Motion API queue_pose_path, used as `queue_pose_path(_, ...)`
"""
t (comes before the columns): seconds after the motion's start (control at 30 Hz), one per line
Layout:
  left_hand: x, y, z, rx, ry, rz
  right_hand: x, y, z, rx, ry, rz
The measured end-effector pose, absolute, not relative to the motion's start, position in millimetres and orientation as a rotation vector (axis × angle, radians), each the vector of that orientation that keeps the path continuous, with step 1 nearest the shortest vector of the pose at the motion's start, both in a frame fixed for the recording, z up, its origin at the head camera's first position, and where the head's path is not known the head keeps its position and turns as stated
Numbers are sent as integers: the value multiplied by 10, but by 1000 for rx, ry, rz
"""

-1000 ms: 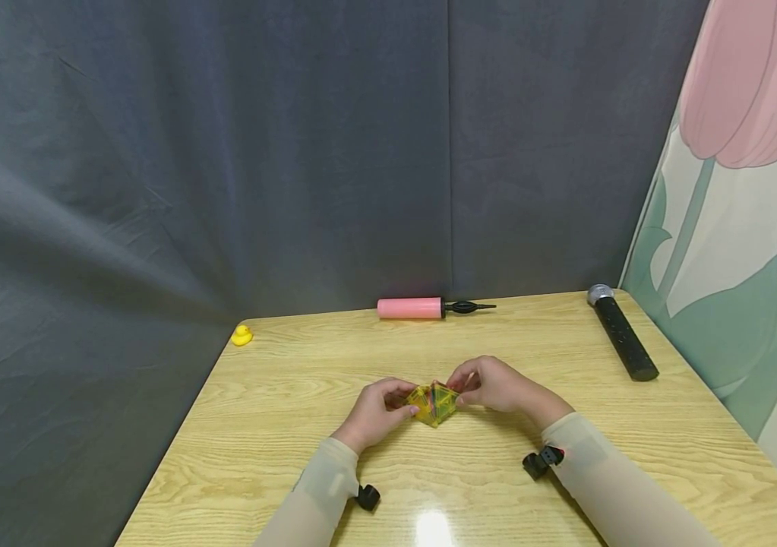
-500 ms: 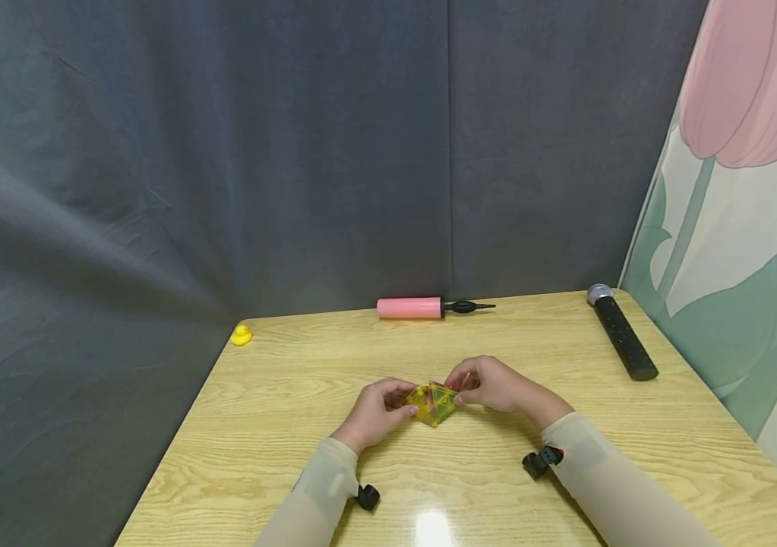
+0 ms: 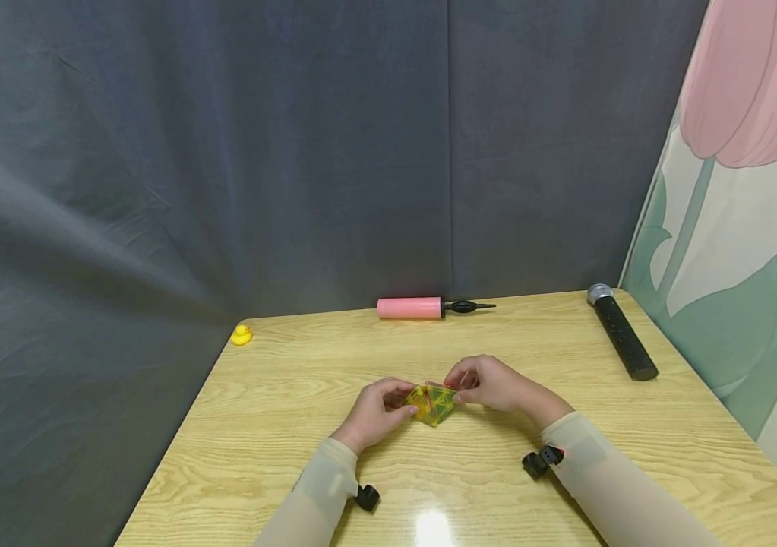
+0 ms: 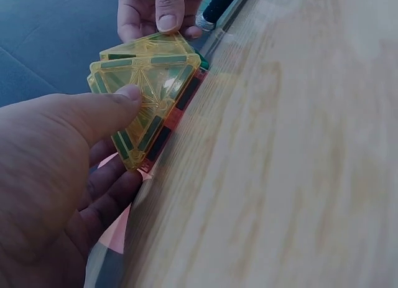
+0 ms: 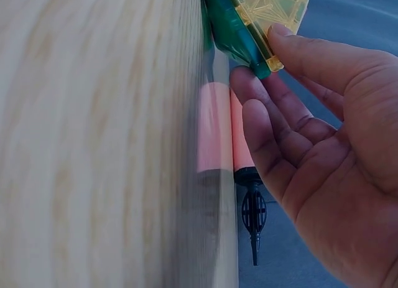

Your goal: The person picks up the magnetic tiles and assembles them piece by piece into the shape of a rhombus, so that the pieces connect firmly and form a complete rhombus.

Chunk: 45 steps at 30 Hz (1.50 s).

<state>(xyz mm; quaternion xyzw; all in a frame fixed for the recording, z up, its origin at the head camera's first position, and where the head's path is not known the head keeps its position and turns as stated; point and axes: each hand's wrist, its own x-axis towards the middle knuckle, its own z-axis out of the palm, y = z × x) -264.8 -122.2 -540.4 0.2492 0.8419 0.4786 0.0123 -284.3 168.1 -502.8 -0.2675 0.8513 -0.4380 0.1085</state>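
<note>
Translucent triangular magnetic tiles form a small folded shape between the two hands, over the middle of the table. My left hand (image 3: 374, 414) pinches its left side, thumb on a yellow tile (image 4: 152, 76) with fingers behind. Along that tile's edge runs a red tile (image 4: 166, 127). From the other side, my right hand (image 3: 492, 384) pinches a second yellow tile (image 5: 280, 8) between thumb and fingers. A green tile (image 5: 231, 32) lies against it, on the table side. The right ring and little fingers hang loosely curled below. Inner faces of the shape are mostly hidden.
A pink hand pump (image 3: 410, 308) with a black nozzle lies at the table's back edge. Back left sits a yellow toy duck (image 3: 241, 335). A black microphone (image 3: 623, 334) lies at the right, and a dark curtain (image 3: 333, 152) hangs behind the table (image 3: 279, 471).
The right-hand tiles' top corner has shifted slightly left, towards the left-hand tiles, and the right fingertips moved a little with it. The left hand stays in place.
</note>
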Motion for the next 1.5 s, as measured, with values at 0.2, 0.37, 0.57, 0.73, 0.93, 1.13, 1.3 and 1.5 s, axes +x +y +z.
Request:
queue_pose_path(0.2,-2640,-1228,-5401,773,2634,1474,-2850,1685,-5025,-817,2492,-1308)
queue_pose_path(0.37,-2641,-1231,-5402,752,2633,1468,-2843,1674,-5017,-808,2473,-1331)
queue_pose_path(0.57,-2643,-1236,-5417,753,2636,1470,-2833,1650,-5016,-794,2454,-1352)
queue_pose_path(0.73,-2638,-1238,-5412,735,2644,1465,-2844,1637,-5027,-789,2474,-1350)
queue_pose_path(0.93,-2630,-1237,-5397,714,2639,1466,-2839,1633,-5022,-799,2491,-1358)
queue_pose_path(1.13,-2632,-1234,-5402,723,2644,1469,-2823,1630,-5014,-791,2492,-1363)
queue_pose_path(1.3,-2629,-1235,-5402,727,2644,1464,-2818,1627,-5007,-781,2499,-1360)
queue_pose_path(1.5,-2626,-1233,-5389,716,2634,1468,-2811,1622,-4992,-779,2508,-1353)
